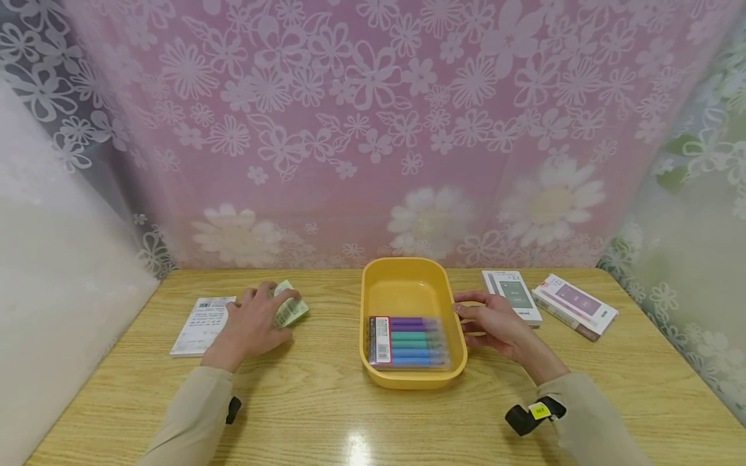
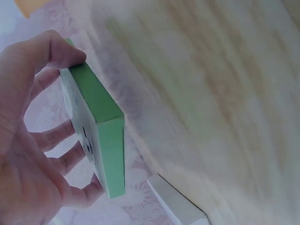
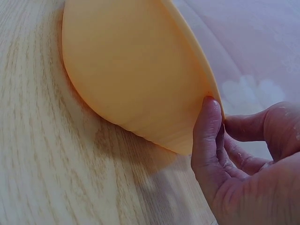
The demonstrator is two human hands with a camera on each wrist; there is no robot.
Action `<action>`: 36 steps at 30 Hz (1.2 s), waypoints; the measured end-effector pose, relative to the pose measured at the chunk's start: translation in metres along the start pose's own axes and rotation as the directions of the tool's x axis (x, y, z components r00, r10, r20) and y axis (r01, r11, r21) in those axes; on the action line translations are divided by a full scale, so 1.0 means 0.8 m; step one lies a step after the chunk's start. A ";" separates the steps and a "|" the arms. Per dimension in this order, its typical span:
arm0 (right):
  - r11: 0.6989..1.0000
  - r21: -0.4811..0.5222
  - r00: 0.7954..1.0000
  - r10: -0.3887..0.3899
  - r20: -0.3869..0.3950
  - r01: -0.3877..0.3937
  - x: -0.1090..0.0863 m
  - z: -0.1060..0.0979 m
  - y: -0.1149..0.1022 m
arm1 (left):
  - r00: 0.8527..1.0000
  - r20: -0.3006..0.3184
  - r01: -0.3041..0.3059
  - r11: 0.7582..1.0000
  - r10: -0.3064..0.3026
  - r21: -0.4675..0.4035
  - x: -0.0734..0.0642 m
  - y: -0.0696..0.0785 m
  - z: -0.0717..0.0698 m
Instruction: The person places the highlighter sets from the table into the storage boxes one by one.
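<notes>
My left hand [image 1: 250, 327] grips a small green box [image 1: 289, 310] at the table's left side. In the left wrist view, its thumb lies on one edge of the green box [image 2: 96, 91] and the other fingers curl behind it. A yellow plastic bin [image 1: 408, 382] stands in the middle, holding a clear pack of purple, green and blue pens [image 1: 414, 342]. My right hand [image 1: 492, 323] holds the bin's right rim. In the right wrist view, thumb and fingers meet at the rim of the yellow bin [image 3: 136, 65], with a finger along the outer wall.
A flat white box [image 1: 195, 333] with printed text lies left of my left hand, partly behind the forearm. Beyond my right hand lie a white box with a grey-green panel [image 1: 515, 294] and one with a purple panel [image 1: 577, 304]. A floral curtain [image 1: 373, 129] hangs behind the table.
</notes>
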State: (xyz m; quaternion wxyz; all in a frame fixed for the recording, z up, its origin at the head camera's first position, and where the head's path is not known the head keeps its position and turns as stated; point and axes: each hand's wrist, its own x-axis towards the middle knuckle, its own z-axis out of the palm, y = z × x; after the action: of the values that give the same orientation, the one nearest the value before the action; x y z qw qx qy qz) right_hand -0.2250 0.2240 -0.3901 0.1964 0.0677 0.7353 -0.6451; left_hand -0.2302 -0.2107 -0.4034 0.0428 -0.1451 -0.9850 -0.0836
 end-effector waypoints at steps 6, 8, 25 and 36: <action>1.000 -0.001 1.000 -0.001 -0.001 0.001 0.000 0.000 0.000 | 0.998 -0.059 -0.037 0.999 0.037 -0.005 0.001 0.007 -0.004; 1.000 0.001 1.000 -0.001 0.000 0.001 0.000 0.000 0.000 | 0.995 -0.081 -0.050 0.999 0.051 0.004 0.001 0.011 -0.006; 1.000 -0.001 1.000 -0.002 0.006 0.002 -0.001 0.000 0.000 | 0.973 -0.196 -0.126 0.992 0.120 -0.019 0.004 0.036 -0.016; 1.000 -0.004 1.000 -0.005 -0.002 0.005 -0.003 0.001 0.000 | 0.951 -0.260 -0.184 0.982 0.168 -0.037 0.010 0.050 -0.012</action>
State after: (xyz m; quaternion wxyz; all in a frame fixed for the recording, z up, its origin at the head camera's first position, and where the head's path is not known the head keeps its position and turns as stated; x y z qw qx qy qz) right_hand -0.2229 0.2239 -0.3896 0.1941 0.0659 0.7371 -0.6440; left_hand -0.2253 -0.1727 -0.3872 0.1723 -0.2216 -0.9513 -0.1273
